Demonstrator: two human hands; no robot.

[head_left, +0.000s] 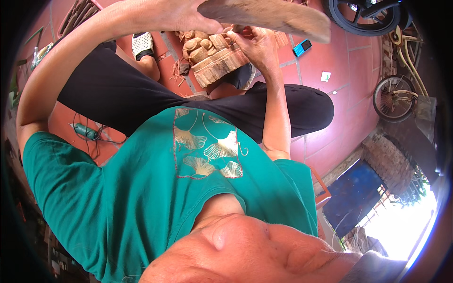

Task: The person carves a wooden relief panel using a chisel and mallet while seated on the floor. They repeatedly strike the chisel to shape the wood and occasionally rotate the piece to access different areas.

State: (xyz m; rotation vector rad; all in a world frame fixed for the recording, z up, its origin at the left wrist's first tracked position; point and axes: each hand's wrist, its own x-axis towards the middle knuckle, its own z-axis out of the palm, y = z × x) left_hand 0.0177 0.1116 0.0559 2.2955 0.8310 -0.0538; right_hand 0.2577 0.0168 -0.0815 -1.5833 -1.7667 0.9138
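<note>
My left hand reaches in from the left and grips a long, thick wooden club, which stretches across the top of the view to the right. The thumb shows along its lower edge; the other fingers are hidden. Below the club, my right hand is closed, thumb and fingers pinched together at the top of a carved wooden block. What the pinch holds is mostly hidden by the club. Rounded carved shapes cover the block's left part, and its near side is rough and stepped. It lies between my bent legs.
Wood chips lie on the red tiles beside the block. Rightward are a blue phone, a small paper piece, a motorbike wheel and a bicycle wheel. A green corded tool lies left; a tray of sticklike tools is far left.
</note>
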